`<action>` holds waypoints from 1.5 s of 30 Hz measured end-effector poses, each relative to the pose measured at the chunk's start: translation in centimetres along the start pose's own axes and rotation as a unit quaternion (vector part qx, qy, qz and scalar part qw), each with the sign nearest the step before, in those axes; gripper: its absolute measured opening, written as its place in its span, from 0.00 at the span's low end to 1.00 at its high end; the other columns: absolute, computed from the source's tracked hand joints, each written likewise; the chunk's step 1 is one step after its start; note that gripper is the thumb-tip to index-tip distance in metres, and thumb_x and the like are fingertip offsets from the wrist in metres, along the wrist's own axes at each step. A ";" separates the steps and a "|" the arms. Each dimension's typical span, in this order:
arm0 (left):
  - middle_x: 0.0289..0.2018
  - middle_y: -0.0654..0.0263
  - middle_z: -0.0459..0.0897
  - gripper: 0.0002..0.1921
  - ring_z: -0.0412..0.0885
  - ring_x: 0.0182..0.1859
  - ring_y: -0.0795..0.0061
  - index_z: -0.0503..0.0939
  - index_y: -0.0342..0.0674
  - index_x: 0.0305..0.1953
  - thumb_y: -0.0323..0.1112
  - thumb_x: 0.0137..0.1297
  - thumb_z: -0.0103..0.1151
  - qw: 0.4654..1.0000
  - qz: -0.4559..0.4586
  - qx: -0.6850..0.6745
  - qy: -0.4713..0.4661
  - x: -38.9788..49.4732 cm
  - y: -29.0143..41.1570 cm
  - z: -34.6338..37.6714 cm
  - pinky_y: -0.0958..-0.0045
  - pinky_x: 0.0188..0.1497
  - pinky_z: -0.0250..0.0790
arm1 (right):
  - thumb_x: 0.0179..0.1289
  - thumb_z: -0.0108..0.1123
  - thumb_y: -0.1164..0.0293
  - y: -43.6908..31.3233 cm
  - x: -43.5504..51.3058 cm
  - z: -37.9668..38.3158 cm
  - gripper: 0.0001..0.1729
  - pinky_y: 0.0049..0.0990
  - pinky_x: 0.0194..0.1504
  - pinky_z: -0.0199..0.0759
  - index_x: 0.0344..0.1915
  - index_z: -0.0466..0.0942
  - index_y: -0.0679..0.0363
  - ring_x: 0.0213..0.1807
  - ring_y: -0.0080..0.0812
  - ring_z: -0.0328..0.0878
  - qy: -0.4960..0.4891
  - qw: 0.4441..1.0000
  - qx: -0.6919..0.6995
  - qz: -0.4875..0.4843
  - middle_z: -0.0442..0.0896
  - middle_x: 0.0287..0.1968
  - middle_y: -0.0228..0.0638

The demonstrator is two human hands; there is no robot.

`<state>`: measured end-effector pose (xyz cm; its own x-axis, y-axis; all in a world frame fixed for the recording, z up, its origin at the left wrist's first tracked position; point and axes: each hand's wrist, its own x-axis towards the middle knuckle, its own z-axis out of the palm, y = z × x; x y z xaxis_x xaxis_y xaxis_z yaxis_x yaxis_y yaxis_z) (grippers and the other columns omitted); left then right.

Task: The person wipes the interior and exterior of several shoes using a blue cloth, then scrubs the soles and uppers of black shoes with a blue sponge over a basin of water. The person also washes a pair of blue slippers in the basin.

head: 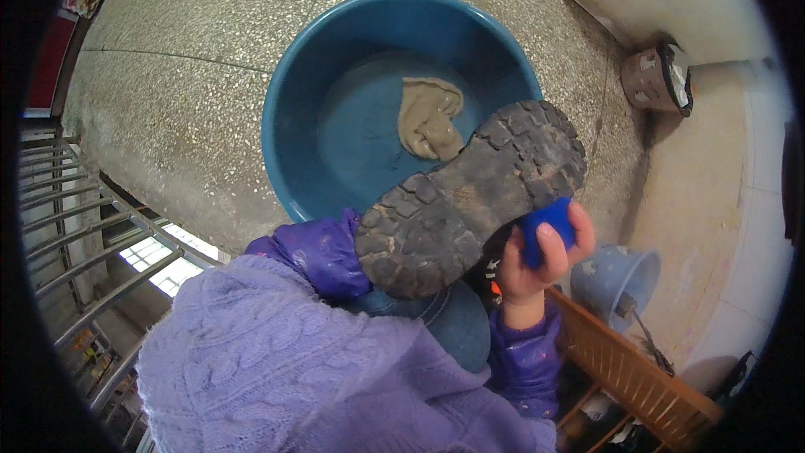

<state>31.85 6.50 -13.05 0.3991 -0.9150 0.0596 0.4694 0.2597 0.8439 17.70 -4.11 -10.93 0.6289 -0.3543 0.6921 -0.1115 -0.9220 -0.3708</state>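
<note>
My right hand [544,258] grips a blue block, perhaps a sponge or the back of a brush [539,226], against the side edge of a shoe. The shoe's dark lugged rubber sole [471,192] faces up, slanting over the near right rim of a round blue plastic basin [295,50]. Dried dirt shows between the lugs. My left hand is out of view behind the shoe; only its purple sleeve [314,251] shows at the shoe's left end. Inside the basin lies a wet, crumpled beige cloth or insole [429,118], just beyond the shoe.
The basin stands on a speckled terrazzo floor [176,94]. Metal rails [94,201] run along the left. On the right are a brown slatted rack [629,352], a light blue bucket [594,277] lying tilted with a brush-like tool, and a lined waste bin [651,82] by the wall.
</note>
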 end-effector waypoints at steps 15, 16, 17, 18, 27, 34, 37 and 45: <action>0.59 0.59 0.74 0.21 0.72 0.61 0.63 0.71 0.43 0.62 0.40 0.70 0.52 0.993 0.025 0.111 -0.015 0.7 -0.1 0.4 0.65 0.64 0.63 | 0.43 0.70 0.78 1.0 -0.6 -0.3 0.36 0.41 0.53 0.66 0.52 0.69 0.39 0.58 0.51 0.67 -0.004 0.999 -0.023 -0.036 0.64 0.60 0.48; 0.59 0.59 0.74 0.21 0.72 0.61 0.63 0.71 0.43 0.62 0.40 0.70 0.52 0.993 0.026 0.118 -0.015 0.7 0.0 0.4 0.65 0.64 0.63 | 0.43 0.70 0.78 1.0 -0.6 -0.3 0.35 0.41 0.53 0.66 0.52 0.69 0.39 0.58 0.51 0.67 -0.002 0.999 -0.023 -0.037 0.64 0.60 0.48; 0.59 0.59 0.75 0.21 0.72 0.61 0.63 0.71 0.43 0.62 0.40 0.70 0.52 0.992 0.027 0.121 -0.014 0.7 0.0 0.4 0.65 0.64 0.63 | 0.43 0.70 0.78 1.0 -0.7 -0.3 0.36 0.41 0.53 0.66 0.52 0.69 0.39 0.58 0.51 0.67 0.002 0.999 -0.017 -0.036 0.64 0.61 0.48; 0.59 0.59 0.75 0.21 0.72 0.61 0.63 0.71 0.43 0.62 0.40 0.70 0.52 0.992 0.027 0.125 -0.016 0.7 0.0 0.6 0.66 0.64 0.63 | 0.43 0.70 0.78 1.0 -0.9 -0.3 0.36 0.41 0.53 0.66 0.52 0.69 0.39 0.58 0.51 0.67 0.005 0.999 -0.014 -0.036 0.64 0.61 0.48; 0.58 0.60 0.76 0.20 0.73 0.60 0.63 0.72 0.42 0.61 0.39 0.71 0.52 0.987 0.040 0.156 -0.020 1.1 0.0 0.5 0.66 0.63 0.64 | 0.42 0.71 0.76 0.7 -0.9 0.1 0.36 0.43 0.55 0.65 0.52 0.68 0.39 0.59 0.51 0.65 0.016 0.999 -0.008 -0.035 0.63 0.62 0.48; 0.57 0.60 0.77 0.20 0.74 0.59 0.63 0.73 0.42 0.61 0.39 0.71 0.52 0.984 0.045 0.171 -0.022 1.2 0.0 0.5 0.67 0.62 0.65 | 0.40 0.71 0.78 0.7 -0.9 0.1 0.38 0.43 0.55 0.65 0.53 0.68 0.38 0.58 0.51 0.66 0.014 0.999 -0.005 -0.032 0.62 0.62 0.48; 0.57 0.60 0.77 0.20 0.75 0.59 0.63 0.73 0.41 0.60 0.39 0.71 0.52 0.983 0.045 0.176 -0.026 1.2 0.0 0.6 0.67 0.62 0.66 | 0.40 0.71 0.78 0.7 -1.0 0.1 0.39 0.43 0.55 0.65 0.53 0.68 0.38 0.58 0.51 0.66 0.012 1.000 -0.005 -0.028 0.62 0.62 0.48; 0.56 0.60 0.78 0.19 0.76 0.58 0.63 0.74 0.41 0.60 0.39 0.71 0.52 0.970 0.064 0.228 -0.046 1.5 -0.2 1.2 0.68 0.61 0.67 | 0.37 0.71 0.78 1.0 -0.6 -0.3 0.36 0.42 0.52 0.68 0.51 0.72 0.41 0.55 0.51 0.69 -0.005 0.999 -0.004 -0.037 0.66 0.61 0.48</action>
<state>31.44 4.68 -12.49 0.3495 -0.9135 0.2082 0.0151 0.2276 0.9736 16.95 -4.90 -11.55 0.6432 -0.2837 0.7112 -0.0712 -0.9469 -0.3134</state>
